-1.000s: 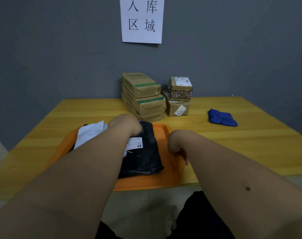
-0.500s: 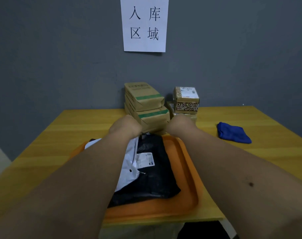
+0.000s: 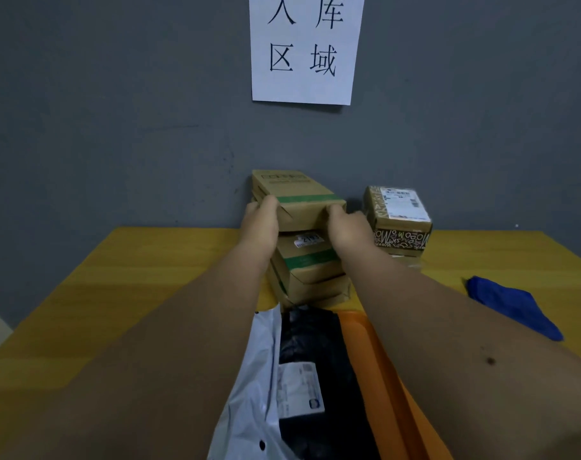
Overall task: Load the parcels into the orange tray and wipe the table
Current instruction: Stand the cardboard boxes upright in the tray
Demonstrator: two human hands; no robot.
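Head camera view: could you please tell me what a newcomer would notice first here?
Two bare forearms reach forward, the left hand and right hand gripping the top brown cardboard box with a green stripe on a stack against the grey wall. Above hangs a white paper sign with black characters. Nearer, a black plastic mailer bag lies in the orange plastic tray, and a crumpled blue cloth sits on the yellow wooden table to the right.

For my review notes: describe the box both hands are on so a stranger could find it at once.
Under the paper sign on the grey wall, a stack of flat boxes stands on the yellow table. It is the top box, held by the left hand and right hand, raised above the rest.
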